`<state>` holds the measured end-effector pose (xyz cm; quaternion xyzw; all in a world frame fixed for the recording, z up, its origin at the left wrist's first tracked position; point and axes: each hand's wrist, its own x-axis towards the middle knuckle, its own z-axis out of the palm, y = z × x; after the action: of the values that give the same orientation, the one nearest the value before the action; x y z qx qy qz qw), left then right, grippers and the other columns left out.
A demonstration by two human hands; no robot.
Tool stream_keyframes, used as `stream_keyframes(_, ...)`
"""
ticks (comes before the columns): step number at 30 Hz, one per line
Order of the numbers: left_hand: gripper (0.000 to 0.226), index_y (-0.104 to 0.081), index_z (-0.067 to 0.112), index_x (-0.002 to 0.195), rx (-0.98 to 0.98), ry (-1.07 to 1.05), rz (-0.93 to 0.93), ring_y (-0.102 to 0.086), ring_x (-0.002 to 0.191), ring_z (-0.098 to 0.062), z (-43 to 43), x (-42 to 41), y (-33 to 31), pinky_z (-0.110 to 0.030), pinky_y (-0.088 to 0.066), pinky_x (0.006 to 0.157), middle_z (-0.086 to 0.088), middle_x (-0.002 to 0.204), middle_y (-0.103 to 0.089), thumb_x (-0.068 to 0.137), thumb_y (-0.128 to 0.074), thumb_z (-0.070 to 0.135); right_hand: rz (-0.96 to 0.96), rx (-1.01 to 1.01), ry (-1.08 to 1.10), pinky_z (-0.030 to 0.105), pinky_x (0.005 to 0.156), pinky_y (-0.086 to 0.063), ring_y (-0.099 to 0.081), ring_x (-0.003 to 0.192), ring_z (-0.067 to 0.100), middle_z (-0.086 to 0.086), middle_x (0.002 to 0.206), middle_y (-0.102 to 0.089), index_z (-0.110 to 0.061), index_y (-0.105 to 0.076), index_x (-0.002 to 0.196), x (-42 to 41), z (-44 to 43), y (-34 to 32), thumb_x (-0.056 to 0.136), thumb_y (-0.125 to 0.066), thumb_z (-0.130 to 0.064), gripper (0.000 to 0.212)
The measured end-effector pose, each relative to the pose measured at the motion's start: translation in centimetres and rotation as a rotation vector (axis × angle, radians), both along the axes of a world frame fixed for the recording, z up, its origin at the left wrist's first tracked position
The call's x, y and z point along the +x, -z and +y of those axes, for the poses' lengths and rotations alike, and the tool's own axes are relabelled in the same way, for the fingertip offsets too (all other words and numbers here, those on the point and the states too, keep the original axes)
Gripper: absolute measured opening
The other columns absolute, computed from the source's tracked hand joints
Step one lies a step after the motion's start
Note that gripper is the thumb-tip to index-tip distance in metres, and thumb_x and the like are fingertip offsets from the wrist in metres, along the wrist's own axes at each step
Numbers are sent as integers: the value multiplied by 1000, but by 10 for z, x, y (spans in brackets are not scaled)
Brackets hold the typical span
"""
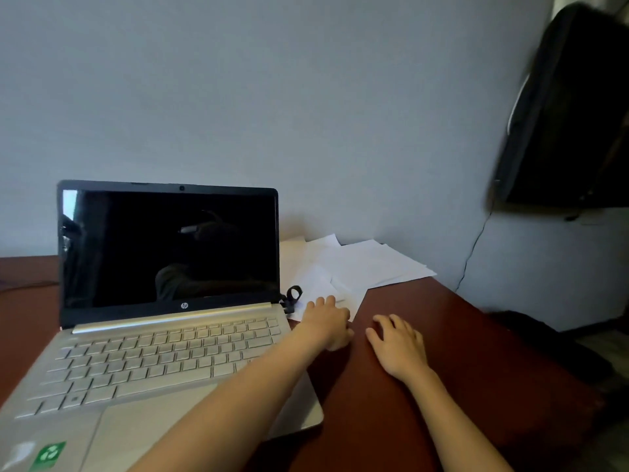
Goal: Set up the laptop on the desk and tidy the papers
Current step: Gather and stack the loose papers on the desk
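From the head view, the laptop (170,352) was already standing open on the desk (459,352), its screen dark, so I judged that half of the job mostly done unless it needed switching on. The papers (360,264) lay just right of the laptop's screen, fanned out in a loose overlapping spread against the wall, not yet squared up; that was what remained. My left hand (326,323) reached across the laptop's right front corner with its fingers relaxed and resting on the near edge of the sheets, gripping nothing. My right hand (396,347) lay flat on the bare desk further right of the laptop, fingers spread, holding nothing. A small black strap loop (293,296) sat at the laptop's right hinge, touching the papers. The 1 container in sight was a dark bag (571,114) hanging well right of the laptop; I could not tell what it held.
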<state>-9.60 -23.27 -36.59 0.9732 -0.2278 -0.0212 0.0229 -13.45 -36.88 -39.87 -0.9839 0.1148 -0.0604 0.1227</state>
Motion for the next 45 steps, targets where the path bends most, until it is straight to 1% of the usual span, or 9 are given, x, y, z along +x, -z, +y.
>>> stream_keyframes(10, 47, -35, 29, 142, -40, 36, -41, -16, 141, -33, -57, 75, 20, -44, -16, 114, -16, 155, -11, 99, -27, 45, -63, 40, 56, 39, 115, -16, -25, 139, 22, 4, 148, -33, -28, -39, 139, 60, -29, 5, 100, -28, -37, 41)
stream_keyframes(13, 47, -36, 32, 141, -19, 20, -62, -17, 140, -34, -75, 92, 24, -45, -16, 113, -16, 154, -13, 98, -25, 48, -114, 81, 78, 38, 114, -19, -29, 137, 21, 4, 144, -38, -26, -45, 134, 72, -37, 6, 100, -28, -31, 38)
stream_keyframes(21, 51, -35, 20, 143, 32, -76, -90, -15, 141, -33, -93, 106, 30, -49, -10, 113, -21, 154, -10, 99, -21, 44, -200, 248, 184, 34, 104, -28, -43, 124, 24, 5, 130, -51, -22, -61, 116, 85, -49, 6, 99, -30, -26, 36)
stream_keyframes(28, 48, -36, 1, 137, -17, -92, -94, -33, 131, -26, -90, 98, 32, -45, -22, 110, -13, 143, -32, 100, -19, 28, -309, 509, 222, 35, 97, -39, -53, 113, 31, 10, 121, -62, -17, -64, 113, 79, -52, 1, 98, -36, -25, 33)
stream_keyframes(31, 45, -40, 2, 134, -17, -26, -144, -39, 127, -27, -86, 84, 31, -42, -27, 105, -13, 141, -36, 101, -21, 25, -339, 703, 246, 34, 95, -40, -53, 114, 30, 10, 124, -61, -15, -59, 122, 75, -52, -1, 98, -39, -28, 34)
stream_keyframes(34, 46, -38, 4, 138, 28, 103, -180, -38, 131, -27, -79, 65, 27, -41, -28, 106, -12, 147, -32, 102, -20, 25, -381, 840, 273, 34, 95, -38, -50, 120, 30, 7, 131, -57, -12, -39, 138, 70, -50, -6, 97, -44, -32, 46)
stream_keyframes(38, 48, -29, 6, 145, 99, 278, -198, -32, 136, -25, -69, 39, 24, -38, -24, 108, -10, 154, -23, 103, -19, 26, -511, 949, 391, 36, 87, -40, -53, 115, 34, 13, 122, -61, -9, -21, 143, 56, -47, -8, 93, -54, -25, 62)
stream_keyframes(41, 47, -27, 8, 146, 149, 310, -201, -29, 139, -26, -64, 25, 23, -40, -23, 110, -9, 157, -18, 103, -20, 25, -505, 939, 415, 39, 88, -46, -59, 107, 35, 18, 120, -62, -14, -31, 138, 47, -46, -2, 91, -54, -13, 53)
stream_keyframes(45, 48, -22, 19, 148, 210, 237, -174, -13, 142, -37, -62, -1, 22, -59, -16, 111, -17, 157, 2, 101, -27, 16, -607, 1010, 519, 39, 89, -47, -57, 108, 37, 22, 119, -59, -8, -49, 127, 26, -46, -6, 88, -49, 3, 40)
